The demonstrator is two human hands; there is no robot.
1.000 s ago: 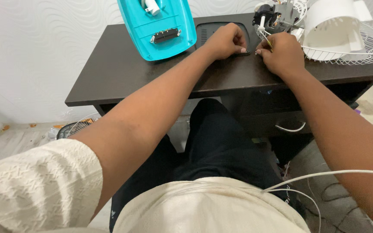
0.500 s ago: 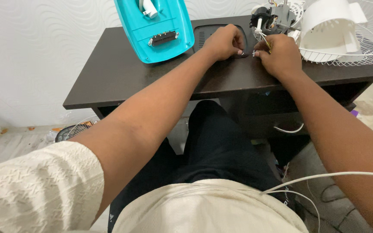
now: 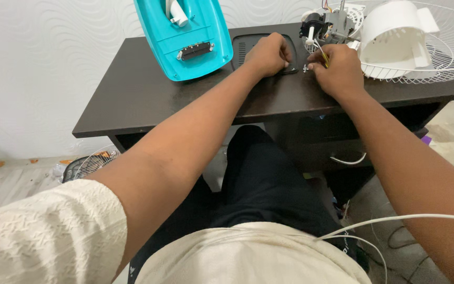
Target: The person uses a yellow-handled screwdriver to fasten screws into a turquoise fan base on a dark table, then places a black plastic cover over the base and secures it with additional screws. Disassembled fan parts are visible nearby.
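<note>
Left hand [image 3: 270,53]: curled, fingertips pressing the dark vented cover plate [image 3: 248,44] lying flat near the surface's [image 3: 132,94] far edge. Right hand [image 3: 334,68]: pinching a thin yellow-handled tool [image 3: 321,55], tip beside small screws [image 3: 305,68]. Behind: fan motor [image 3: 327,26]; white housing [image 3: 395,37] resting in wire grille [image 3: 442,63]; turquoise base [image 3: 185,34] at far-left.

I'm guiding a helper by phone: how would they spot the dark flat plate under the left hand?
On the dark desk, look right of the turquoise shell. The plate lies flat beneath the left hand, before the fan motor. Unlike its neighbours it is black, rounded and slotted.
</note>
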